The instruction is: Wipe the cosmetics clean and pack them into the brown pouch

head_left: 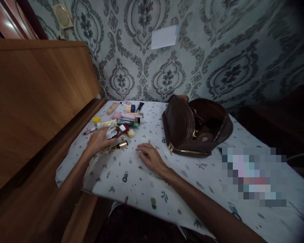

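On the left of the head view, my left hand [99,139] is closed around a crumpled brown-and-white packet [118,131], its thumb on the near side. A gold-and-black lipstick tube [120,145] lies just in front of that hand. My right hand [150,157] rests on the patterned cloth with fingers loosely bent and apart, holding nothing. Beyond the left hand lie a dark green tube [125,122], a pale yellow tube [107,124], a pink brush [126,116] and a small cream-coloured item [131,133].
A brown handbag [179,125] stands unzipped right of centre. Farther back are a navy-lidded jar [130,108], a beige tube [113,108] and a black tube [140,107]. A wooden cabinet [40,101] borders the left side. Something blurred out [253,175] lies at the right.
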A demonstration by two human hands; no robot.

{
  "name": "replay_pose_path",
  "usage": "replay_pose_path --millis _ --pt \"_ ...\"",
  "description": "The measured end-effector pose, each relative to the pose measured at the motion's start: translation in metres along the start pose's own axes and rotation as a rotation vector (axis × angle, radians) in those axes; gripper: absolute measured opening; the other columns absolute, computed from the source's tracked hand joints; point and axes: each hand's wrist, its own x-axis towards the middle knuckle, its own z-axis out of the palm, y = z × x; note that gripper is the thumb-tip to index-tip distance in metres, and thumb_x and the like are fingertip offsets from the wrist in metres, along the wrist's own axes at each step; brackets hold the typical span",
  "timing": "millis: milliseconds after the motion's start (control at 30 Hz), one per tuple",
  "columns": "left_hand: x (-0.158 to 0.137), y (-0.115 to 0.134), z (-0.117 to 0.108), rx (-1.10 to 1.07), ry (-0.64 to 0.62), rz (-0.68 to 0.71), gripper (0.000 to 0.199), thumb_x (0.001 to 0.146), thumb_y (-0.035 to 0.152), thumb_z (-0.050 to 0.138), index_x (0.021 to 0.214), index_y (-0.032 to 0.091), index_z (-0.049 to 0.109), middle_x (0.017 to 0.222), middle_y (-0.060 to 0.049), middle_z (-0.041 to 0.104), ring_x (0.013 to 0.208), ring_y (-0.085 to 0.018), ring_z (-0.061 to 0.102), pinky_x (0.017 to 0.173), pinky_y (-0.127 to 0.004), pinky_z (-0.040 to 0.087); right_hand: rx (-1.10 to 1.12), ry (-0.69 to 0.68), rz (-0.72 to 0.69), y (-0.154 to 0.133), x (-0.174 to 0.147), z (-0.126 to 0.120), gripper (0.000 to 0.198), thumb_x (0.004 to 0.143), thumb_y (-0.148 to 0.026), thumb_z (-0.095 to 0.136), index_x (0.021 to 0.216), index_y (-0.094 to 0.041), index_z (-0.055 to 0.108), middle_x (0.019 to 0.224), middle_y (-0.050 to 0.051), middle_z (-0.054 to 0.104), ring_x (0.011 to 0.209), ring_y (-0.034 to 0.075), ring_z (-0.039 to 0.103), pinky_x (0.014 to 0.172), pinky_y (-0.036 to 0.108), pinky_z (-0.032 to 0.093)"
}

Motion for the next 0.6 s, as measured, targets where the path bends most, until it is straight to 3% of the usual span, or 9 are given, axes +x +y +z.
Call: replay_pose_path --millis 67,167,233,400,500,600 --pt "-0.009 0.008 0.000 -0.224 -0.016 0.056 0.043 0.076 0.051 0.066 0.103 0.018 0.066 0.096 -0.006 0.071 0.089 -0.028 0.064 0.076 -0.032 0.046 0.032 0.022 0.042 -0.004 0.000 -0.002 0.022 0.091 -0.027 0.054 0.105 -0.018 0.069 0.108 0.012 0.071 0.106 0.025 0.063 0.094 0.046 0.050" --pt "-0.024 0.021 0.012 -0.557 -0.231 0.193 0.038 0.073 0.046 0.071 0.101 0.020 0.069 0.092 -0.002 0.071 0.086 -0.025 0.064 0.075 -0.029 0.047 0.128 0.032 0.121 -0.009 0.000 -0.005 0.035 0.091 -0.032 0.056 0.123 -0.020 0.061 0.116 0.011 0.069 0.106 0.024 0.064 0.092 0.043 0.052" --pt "-0.031 0.026 0.024 -0.643 -0.311 0.213 0.038 0.072 0.044 0.073 0.102 0.020 0.070 0.085 -0.001 0.070 0.078 -0.022 0.062 0.068 -0.027 0.046 0.199 -0.006 0.136 -0.011 -0.001 -0.007 0.044 0.089 -0.030 0.058 0.132 -0.021 0.054 0.118 0.010 0.068 0.103 0.023 0.065 0.091 0.041 0.052" --pt "-0.030 0.024 0.043 -0.534 -0.172 0.135 0.032 0.070 0.039 0.074 0.094 0.018 0.069 0.084 -0.001 0.069 0.079 -0.023 0.061 0.071 -0.029 0.047 0.292 -0.075 0.158 -0.013 0.000 -0.006 0.049 0.086 -0.030 0.060 0.134 -0.021 0.053 0.106 0.008 0.070 0.092 0.020 0.067 0.079 0.035 0.054" --pt "-0.026 0.023 0.047 -0.486 -0.086 0.226 0.039 0.073 0.038 0.073 0.106 0.019 0.067 0.103 -0.006 0.069 0.098 -0.027 0.062 0.087 -0.034 0.047 0.283 -0.061 0.195 -0.011 0.000 -0.003 0.048 0.086 -0.033 0.062 0.131 -0.020 0.055 0.101 0.007 0.070 0.085 0.019 0.066 0.073 0.032 0.053" --pt "-0.025 0.022 0.052 -0.494 -0.086 0.321 0.042 0.076 0.037 0.072 0.113 0.020 0.063 0.114 -0.009 0.066 0.109 -0.028 0.059 0.094 -0.035 0.045 0.240 -0.031 0.226 -0.008 0.000 -0.002 0.049 0.087 -0.034 0.060 0.133 -0.018 0.054 0.089 0.004 0.069 0.074 0.017 0.063 0.069 0.031 0.051"
